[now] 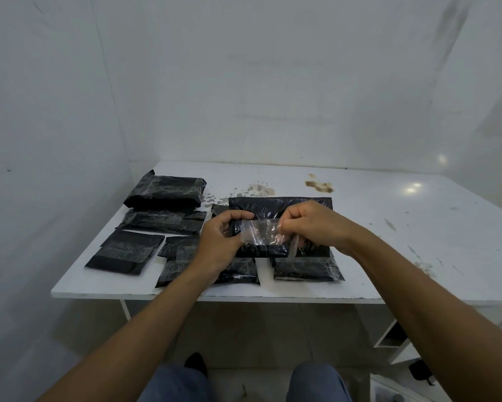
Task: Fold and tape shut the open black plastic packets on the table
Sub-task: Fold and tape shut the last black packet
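No text, label, brand, number or sign can be read anywhere before me. The black packets (164, 191) carry no legible print, the clear tape (259, 232) stretched between my hands is blank, and the white counter (389, 227) shows only brown stains (319, 185), no writing.

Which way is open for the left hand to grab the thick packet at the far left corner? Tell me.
Probably none yet: the left hand is pinching the clear tape stretched to the right hand. Once freed, nothing blocks the thick packet.
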